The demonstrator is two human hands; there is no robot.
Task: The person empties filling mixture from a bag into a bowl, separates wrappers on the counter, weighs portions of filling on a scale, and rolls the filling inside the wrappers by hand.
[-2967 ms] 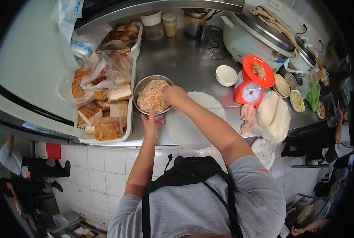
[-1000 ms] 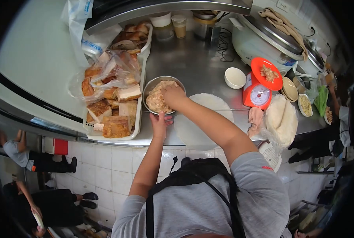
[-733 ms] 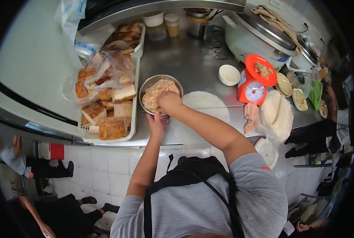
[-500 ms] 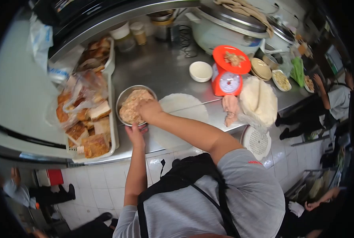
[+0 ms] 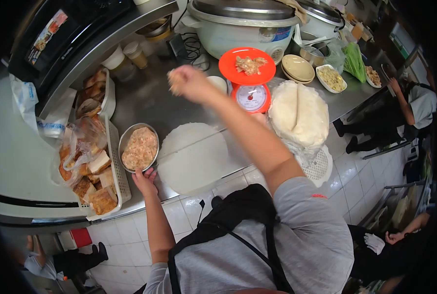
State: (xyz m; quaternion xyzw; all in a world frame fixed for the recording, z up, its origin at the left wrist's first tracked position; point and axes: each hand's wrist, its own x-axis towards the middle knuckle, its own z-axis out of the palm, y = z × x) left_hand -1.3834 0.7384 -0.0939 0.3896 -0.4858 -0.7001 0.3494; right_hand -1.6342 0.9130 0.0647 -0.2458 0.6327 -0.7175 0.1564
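A metal bowl [image 5: 156, 161] of pale pink minced meat [image 5: 140, 148] stands on the steel counter, beside a basket of roasted meat. My left hand [image 5: 145, 182] grips the bowl's near rim. Up over the counter, my right hand [image 5: 195, 84] is closed on a clump of minced meat [image 5: 175, 82]. Right of it stands a red kitchen scale [image 5: 251, 98] with a round dial; some minced meat [image 5: 250, 65] lies on its red plate [image 5: 229, 73]. A thin, whitish round sheet [image 5: 194, 157] lies flat by the bowl. My right forearm partly hides a white bowl [image 5: 218, 84].
A white basket [image 5: 124, 183] holds browned meat chunks [image 5: 103, 200]. Dough in plastic wrap [image 5: 299, 115] lies right of the scale. Behind are a large lidded cooker [image 5: 243, 36], stacked plates [image 5: 297, 67] and a dish of chopped food [image 5: 331, 78]. Other people stand at right and lower left.
My right hand has come out of the bowl with a clump of minced meat and moved up toward the scale. My left hand stays at the bowl. The view has shifted.
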